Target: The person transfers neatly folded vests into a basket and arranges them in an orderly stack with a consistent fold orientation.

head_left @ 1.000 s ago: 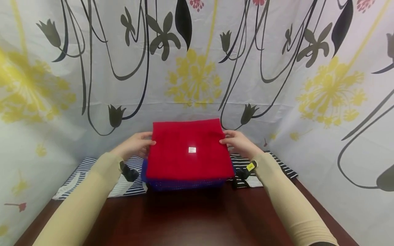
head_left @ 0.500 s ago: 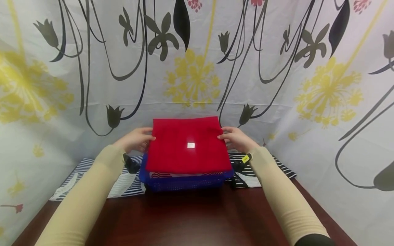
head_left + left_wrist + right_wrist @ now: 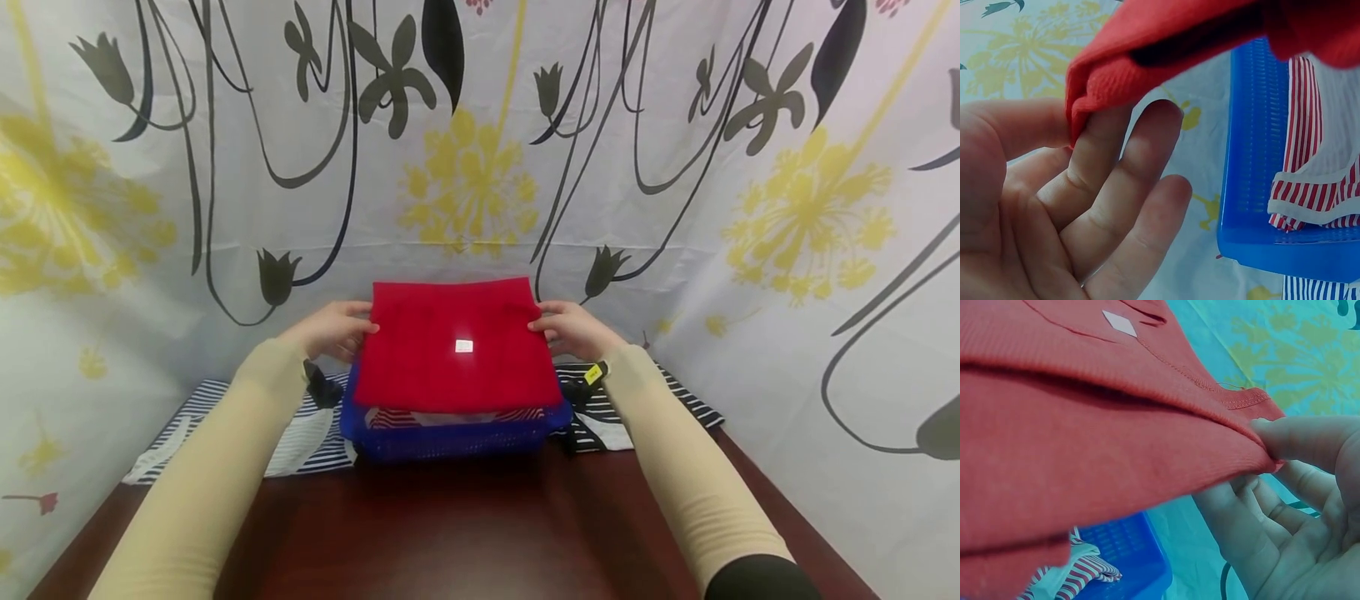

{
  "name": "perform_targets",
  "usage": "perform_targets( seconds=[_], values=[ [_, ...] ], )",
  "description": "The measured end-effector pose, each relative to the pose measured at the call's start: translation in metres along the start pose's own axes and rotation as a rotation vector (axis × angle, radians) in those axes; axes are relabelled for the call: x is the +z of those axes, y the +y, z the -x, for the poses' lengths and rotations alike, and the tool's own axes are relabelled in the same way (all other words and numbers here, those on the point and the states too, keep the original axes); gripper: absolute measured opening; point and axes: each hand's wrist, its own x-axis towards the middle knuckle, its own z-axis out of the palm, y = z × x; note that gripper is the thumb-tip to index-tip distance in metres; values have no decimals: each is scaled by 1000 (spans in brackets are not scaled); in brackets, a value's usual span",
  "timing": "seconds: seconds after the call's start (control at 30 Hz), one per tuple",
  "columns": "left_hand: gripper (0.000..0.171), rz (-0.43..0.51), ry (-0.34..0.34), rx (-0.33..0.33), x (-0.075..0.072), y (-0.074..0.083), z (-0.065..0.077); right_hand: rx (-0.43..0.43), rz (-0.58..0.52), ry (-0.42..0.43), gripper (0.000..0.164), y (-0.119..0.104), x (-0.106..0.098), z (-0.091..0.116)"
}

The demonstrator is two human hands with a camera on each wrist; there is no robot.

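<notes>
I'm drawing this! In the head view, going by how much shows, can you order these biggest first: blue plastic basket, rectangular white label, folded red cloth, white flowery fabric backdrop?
1. White flowery fabric backdrop
2. Folded red cloth
3. Blue plastic basket, partly hidden by the cloth
4. Rectangular white label

Fingers [image 3: 362, 326] pinch red cloth [image 3: 457, 379] at both sides over a blue basket [image 3: 457, 444].

My left arm [image 3: 210, 467] and right arm [image 3: 690, 467] both reach out in front of me, in long, light sleeves [image 3: 262, 383]. My left hand [image 3: 333, 327] and right hand [image 3: 576, 327] are up, about as high as each other. Each one pinches with its thumb on top. On the left, my other fingers [image 3: 1147, 150] bend a little, with small gaps between them.
</notes>
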Motion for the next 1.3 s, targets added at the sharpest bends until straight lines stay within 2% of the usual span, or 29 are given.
perform_targets(
  seconds=[0.3,0.6,0.9,1.3],
  values=[
    [61,-13,5,-11,1,0,-4,11,17,11,44,-2,2,-5],
    [59,-31,8,-43,2,-7,-11,53,1,3,66,8,2,-15],
    [58,-46,2,-68,7,-16,-20,88,29,37,56,14,7,-20],
    [63,-88,-25,-54,7,-10,-17,97,48,35,48,16,8,-30]
  ],
)
